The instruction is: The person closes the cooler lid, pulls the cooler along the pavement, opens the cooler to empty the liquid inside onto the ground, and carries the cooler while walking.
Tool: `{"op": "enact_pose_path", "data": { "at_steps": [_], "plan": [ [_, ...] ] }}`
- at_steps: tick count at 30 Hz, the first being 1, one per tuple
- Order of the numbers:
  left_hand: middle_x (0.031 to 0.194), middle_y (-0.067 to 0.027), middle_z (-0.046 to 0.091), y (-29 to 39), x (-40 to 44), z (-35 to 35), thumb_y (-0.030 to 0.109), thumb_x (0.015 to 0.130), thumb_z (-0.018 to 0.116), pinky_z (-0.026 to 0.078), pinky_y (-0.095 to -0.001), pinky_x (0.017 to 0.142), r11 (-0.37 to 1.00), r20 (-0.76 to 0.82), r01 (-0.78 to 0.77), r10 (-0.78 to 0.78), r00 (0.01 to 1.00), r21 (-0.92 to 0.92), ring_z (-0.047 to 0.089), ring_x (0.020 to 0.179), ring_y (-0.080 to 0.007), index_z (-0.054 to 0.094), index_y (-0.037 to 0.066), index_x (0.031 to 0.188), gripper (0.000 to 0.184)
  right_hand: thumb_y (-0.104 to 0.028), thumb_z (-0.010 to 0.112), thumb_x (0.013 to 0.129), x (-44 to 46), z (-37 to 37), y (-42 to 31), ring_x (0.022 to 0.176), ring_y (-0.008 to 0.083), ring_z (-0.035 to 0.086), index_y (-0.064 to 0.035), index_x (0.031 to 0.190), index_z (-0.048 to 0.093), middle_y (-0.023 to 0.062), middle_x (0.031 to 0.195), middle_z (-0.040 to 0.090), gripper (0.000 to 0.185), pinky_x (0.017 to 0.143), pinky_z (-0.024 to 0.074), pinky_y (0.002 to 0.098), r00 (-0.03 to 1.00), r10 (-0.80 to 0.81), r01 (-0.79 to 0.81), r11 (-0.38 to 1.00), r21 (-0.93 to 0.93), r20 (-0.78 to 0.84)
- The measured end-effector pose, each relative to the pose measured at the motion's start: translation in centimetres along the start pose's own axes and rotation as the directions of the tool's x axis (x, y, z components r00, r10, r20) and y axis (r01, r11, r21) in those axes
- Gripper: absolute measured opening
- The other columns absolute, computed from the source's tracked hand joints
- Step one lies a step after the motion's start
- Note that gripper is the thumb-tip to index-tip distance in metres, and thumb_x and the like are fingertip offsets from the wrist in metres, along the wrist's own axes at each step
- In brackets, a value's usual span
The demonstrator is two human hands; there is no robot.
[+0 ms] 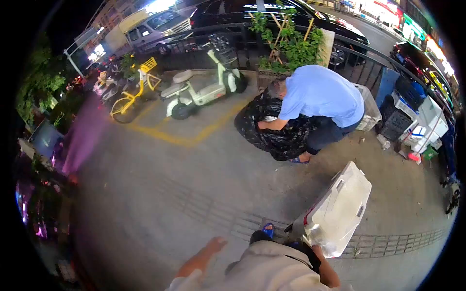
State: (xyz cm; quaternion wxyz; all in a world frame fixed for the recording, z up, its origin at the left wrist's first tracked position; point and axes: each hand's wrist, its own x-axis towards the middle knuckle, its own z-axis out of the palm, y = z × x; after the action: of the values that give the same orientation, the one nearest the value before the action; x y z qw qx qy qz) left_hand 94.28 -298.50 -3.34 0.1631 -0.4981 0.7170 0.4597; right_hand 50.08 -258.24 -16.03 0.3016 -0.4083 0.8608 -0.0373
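My left hand (217,244) hangs out over the pavement at the lower middle, touching nothing; its fingers are blurred and look apart. My right hand (318,250) is at the lower edge of a large white lidded box (340,208), which stands tilted at my right side. Its fingers are mostly hidden, so the grip cannot be made out. Some clear plastic shows on the box beside that hand. Farther ahead, another person (323,97) in a light blue shirt bends over a big black plastic bag (279,143), with one hand at its opening.
A pale green scooter (201,92) and a yellow bicycle (133,97) are parked ahead to the left. Crates and white foam boxes (429,123) are piled at the right by a metal fence (371,58). Vehicles stand beyond it. A blue slipper (268,231) shows below me.
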Motion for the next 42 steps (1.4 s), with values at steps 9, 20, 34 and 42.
{"op": "enact_pose_path", "data": {
  "at_steps": [9, 20, 34, 42],
  "plan": [
    [0.121, -0.019, 0.062, -4.4, 5.2, 0.3, 0.047, 0.091, 0.055, 0.044, -0.0447, 0.099, 0.988, 0.179, 0.078, -0.101, 0.979, 0.131, 0.056, 0.114, -0.0374, 0.065, 0.009, 0.117, 0.048, -0.024, 0.059, 0.083, -2.0, -4.0, -5.4, 0.083, 0.037, 0.067, -0.0044, 0.083, 0.071, 0.0216, 0.087, 0.068, 0.023, 0.076, 0.0523, 0.0473, 0.893, 0.414, -0.434, 0.895, 0.099, 0.178],
    [0.105, -0.0084, 0.07, -6.6, 10.7, 0.8, 0.045, 0.088, 0.066, 0.053, -0.0347, 0.069, 0.925, 0.192, -0.348, 0.317, 0.929, 0.153, 0.064, 0.08, -0.0198, 0.062, 0.004, 0.122, 0.053, -0.035, 0.06, 0.081, -1.9, -6.1, -7.0, 0.098, 0.0357, 0.066, -0.0073, 0.101, 0.071, 0.0195, 0.106, 0.068, 0.036, 0.087, 0.0519, 0.0458, 0.905, 0.385, -0.384, 0.922, -0.042, 0.183],
    [0.104, -0.007, 0.07, -4.0, 12.7, 4.1, 0.055, 0.088, 0.059, 0.05, -0.0354, 0.086, 0.901, -0.271, -0.418, 0.434, 0.859, 0.119, 0.065, 0.099, -0.0221, 0.067, 0.013, 0.115, 0.05, -0.032, 0.06, 0.084, 2.2, -5.9, -3.3, 0.102, 0.0331, 0.065, -0.0106, 0.104, 0.071, 0.0155, 0.112, 0.067, 0.032, 0.089, 0.0511, 0.0456, 0.941, 0.266, -0.273, 0.962, 0.001, 0.21],
    [0.122, -0.0127, 0.064, -4.6, 3.8, 6.0, 0.058, 0.088, 0.057, 0.047, -0.0405, 0.095, 0.998, -0.014, -0.053, 0.053, 0.998, 0.037, 0.06, 0.111, -0.0295, 0.061, 0.013, 0.125, 0.059, -0.033, 0.06, 0.084, 3.9, -7.7, -3.5, 0.102, 0.0327, 0.065, -0.0105, 0.105, 0.071, 0.0155, 0.113, 0.067, 0.033, 0.089, 0.0508, 0.0455, 0.949, 0.227, -0.217, 0.974, -0.07, 0.22]
  ]
}}
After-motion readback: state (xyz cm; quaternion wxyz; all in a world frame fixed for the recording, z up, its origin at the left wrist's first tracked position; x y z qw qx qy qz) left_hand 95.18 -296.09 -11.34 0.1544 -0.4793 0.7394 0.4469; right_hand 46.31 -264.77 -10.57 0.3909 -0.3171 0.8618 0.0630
